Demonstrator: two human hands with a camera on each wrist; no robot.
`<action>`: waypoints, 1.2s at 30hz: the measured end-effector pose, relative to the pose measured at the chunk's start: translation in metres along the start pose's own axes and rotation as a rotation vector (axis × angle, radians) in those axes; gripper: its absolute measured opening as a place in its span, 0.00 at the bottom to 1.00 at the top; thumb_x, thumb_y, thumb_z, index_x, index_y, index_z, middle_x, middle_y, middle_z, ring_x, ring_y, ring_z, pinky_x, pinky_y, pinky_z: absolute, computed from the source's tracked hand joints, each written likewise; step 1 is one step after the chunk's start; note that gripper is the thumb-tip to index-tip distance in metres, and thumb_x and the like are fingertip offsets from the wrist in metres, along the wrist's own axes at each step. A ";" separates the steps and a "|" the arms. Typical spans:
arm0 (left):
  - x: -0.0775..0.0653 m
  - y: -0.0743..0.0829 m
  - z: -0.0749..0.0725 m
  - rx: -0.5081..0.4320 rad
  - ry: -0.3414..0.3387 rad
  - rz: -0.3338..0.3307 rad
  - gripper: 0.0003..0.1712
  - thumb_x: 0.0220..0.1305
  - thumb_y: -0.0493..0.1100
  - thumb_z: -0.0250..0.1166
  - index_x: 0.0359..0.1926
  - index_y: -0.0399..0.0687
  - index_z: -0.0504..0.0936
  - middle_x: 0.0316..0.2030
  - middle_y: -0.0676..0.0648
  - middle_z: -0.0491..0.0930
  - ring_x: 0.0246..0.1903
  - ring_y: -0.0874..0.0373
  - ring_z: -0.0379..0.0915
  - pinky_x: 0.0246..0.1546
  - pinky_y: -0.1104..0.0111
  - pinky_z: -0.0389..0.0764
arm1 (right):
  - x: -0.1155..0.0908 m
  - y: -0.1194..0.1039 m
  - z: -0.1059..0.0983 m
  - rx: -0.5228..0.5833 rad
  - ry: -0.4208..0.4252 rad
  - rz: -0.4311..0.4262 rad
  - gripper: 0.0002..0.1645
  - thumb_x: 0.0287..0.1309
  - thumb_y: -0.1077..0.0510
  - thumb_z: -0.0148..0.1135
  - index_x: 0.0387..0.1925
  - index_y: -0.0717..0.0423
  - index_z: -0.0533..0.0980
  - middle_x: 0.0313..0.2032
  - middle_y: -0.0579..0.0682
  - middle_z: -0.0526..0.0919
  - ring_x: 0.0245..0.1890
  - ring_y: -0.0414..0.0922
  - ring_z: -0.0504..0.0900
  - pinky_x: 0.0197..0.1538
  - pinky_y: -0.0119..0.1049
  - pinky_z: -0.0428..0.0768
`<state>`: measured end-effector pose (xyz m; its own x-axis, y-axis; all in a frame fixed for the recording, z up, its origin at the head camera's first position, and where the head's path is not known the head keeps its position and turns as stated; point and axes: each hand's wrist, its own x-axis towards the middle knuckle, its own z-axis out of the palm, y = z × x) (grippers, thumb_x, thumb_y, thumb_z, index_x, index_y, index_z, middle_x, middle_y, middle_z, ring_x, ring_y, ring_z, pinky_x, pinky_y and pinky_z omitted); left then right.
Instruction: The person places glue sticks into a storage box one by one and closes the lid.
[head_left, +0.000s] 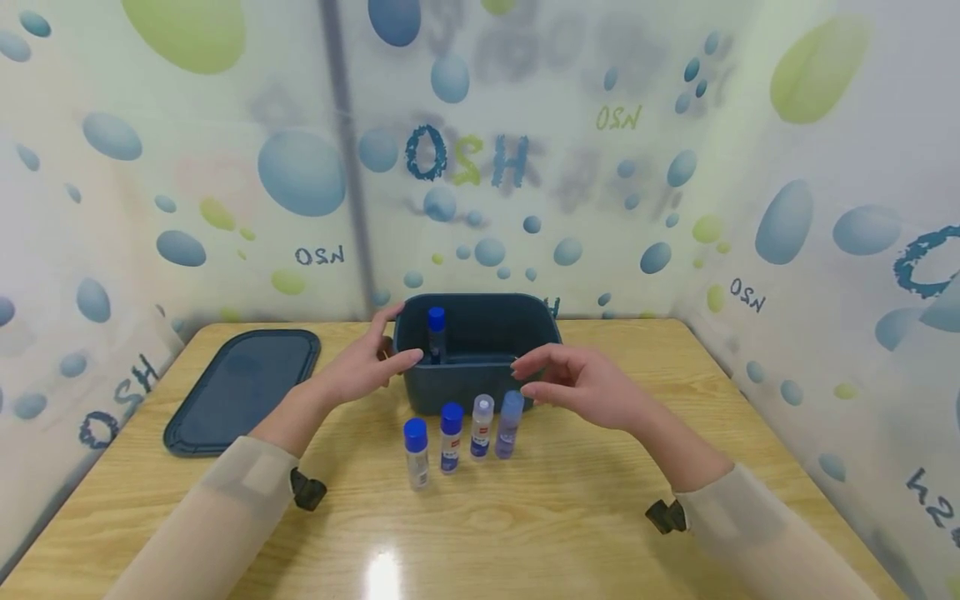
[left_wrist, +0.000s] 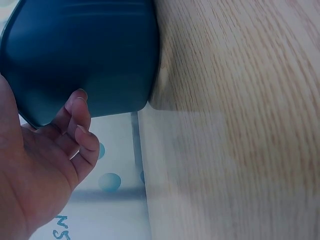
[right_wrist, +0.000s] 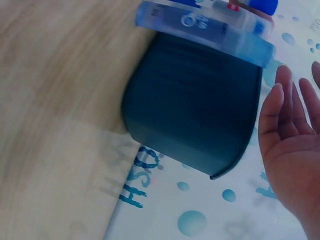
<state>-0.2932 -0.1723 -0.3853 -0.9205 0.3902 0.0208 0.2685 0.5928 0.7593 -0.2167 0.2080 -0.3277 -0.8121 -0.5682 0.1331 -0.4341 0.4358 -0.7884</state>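
A dark teal plastic bin [head_left: 465, 388] stands at the back middle of the table. Inside it, at the left, is a blue-capped bottle [head_left: 437, 333]. My left hand [head_left: 367, 360] rests at the bin's left end, thumb by the front rim and index finger along the back corner; its other fingers curve loosely beside the end wall. Over the front right rim, my right hand [head_left: 581, 385] holds nothing, fingers gently bent. Before the bin stand two clear bottles with blue caps [head_left: 416, 454] [head_left: 451, 440], one clear-topped bottle [head_left: 482, 429] and a bluish bottle [head_left: 509, 427], nearest my right hand.
A flat dark lid [head_left: 242, 392] lies on the wooden table [head_left: 525, 533] at the left. Patterned curtains [head_left: 495, 225] close off the back and both sides. A small black wrist camera [head_left: 307, 490] sits under the left sleeve, another [head_left: 666, 517] under the right.
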 end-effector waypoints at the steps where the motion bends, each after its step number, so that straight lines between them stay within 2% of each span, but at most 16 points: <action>1: 0.000 0.000 0.000 -0.001 0.000 0.002 0.57 0.79 0.69 0.62 0.90 0.65 0.35 0.42 0.36 0.83 0.35 0.49 0.79 0.39 0.59 0.82 | -0.001 0.001 0.002 -0.001 -0.006 0.006 0.20 0.75 0.57 0.70 0.64 0.55 0.83 0.59 0.57 0.88 0.41 0.45 0.90 0.42 0.35 0.87; 9: -0.002 0.001 -0.001 -0.003 -0.006 0.010 0.57 0.79 0.67 0.63 0.90 0.64 0.35 0.42 0.36 0.83 0.34 0.49 0.78 0.38 0.59 0.81 | -0.004 0.015 0.012 -0.011 -0.044 0.012 0.24 0.75 0.56 0.71 0.67 0.55 0.82 0.61 0.51 0.89 0.37 0.44 0.87 0.39 0.34 0.84; 15: -0.001 0.000 -0.001 -0.007 -0.001 0.008 0.57 0.79 0.68 0.62 0.90 0.67 0.34 0.42 0.34 0.83 0.34 0.48 0.78 0.38 0.58 0.81 | -0.004 0.024 0.019 -0.028 -0.060 0.021 0.26 0.75 0.54 0.71 0.70 0.54 0.81 0.58 0.51 0.89 0.36 0.55 0.86 0.39 0.34 0.84; 21: -0.001 -0.001 -0.001 -0.015 -0.006 -0.001 0.57 0.79 0.69 0.62 0.90 0.68 0.34 0.43 0.36 0.84 0.36 0.48 0.78 0.40 0.59 0.82 | -0.003 0.029 0.024 -0.033 -0.046 0.040 0.25 0.75 0.53 0.71 0.69 0.51 0.82 0.52 0.51 0.88 0.35 0.46 0.84 0.38 0.34 0.84; 24: -0.002 0.000 -0.001 -0.013 -0.008 0.000 0.58 0.79 0.68 0.63 0.90 0.67 0.34 0.43 0.37 0.84 0.36 0.49 0.79 0.41 0.59 0.82 | -0.003 0.032 0.026 -0.012 -0.044 0.053 0.25 0.75 0.53 0.71 0.70 0.51 0.81 0.52 0.51 0.87 0.37 0.55 0.86 0.39 0.35 0.85; 28: -0.001 0.000 -0.001 -0.015 -0.004 0.004 0.57 0.79 0.68 0.63 0.90 0.67 0.34 0.42 0.36 0.84 0.35 0.49 0.78 0.40 0.59 0.82 | -0.003 0.036 0.030 0.023 -0.042 0.076 0.25 0.75 0.53 0.71 0.70 0.50 0.81 0.53 0.52 0.86 0.40 0.65 0.88 0.41 0.42 0.88; 32: -0.001 0.000 0.000 -0.014 0.002 0.004 0.57 0.79 0.69 0.63 0.90 0.67 0.35 0.42 0.35 0.83 0.34 0.49 0.78 0.39 0.59 0.82 | -0.003 0.039 0.033 0.049 -0.039 0.085 0.25 0.76 0.53 0.71 0.69 0.50 0.81 0.53 0.53 0.87 0.41 0.65 0.90 0.41 0.47 0.89; 36: -0.002 0.001 0.000 -0.012 0.008 -0.002 0.57 0.78 0.69 0.63 0.90 0.68 0.35 0.41 0.35 0.83 0.34 0.48 0.78 0.38 0.59 0.81 | -0.003 0.039 0.035 0.075 -0.041 0.089 0.24 0.76 0.54 0.70 0.69 0.52 0.80 0.52 0.54 0.87 0.41 0.65 0.91 0.40 0.44 0.89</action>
<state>-0.2911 -0.1727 -0.3846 -0.9231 0.3837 0.0247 0.2635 0.5846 0.7673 -0.2174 0.2022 -0.3798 -0.8289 -0.5582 0.0367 -0.3290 0.4332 -0.8391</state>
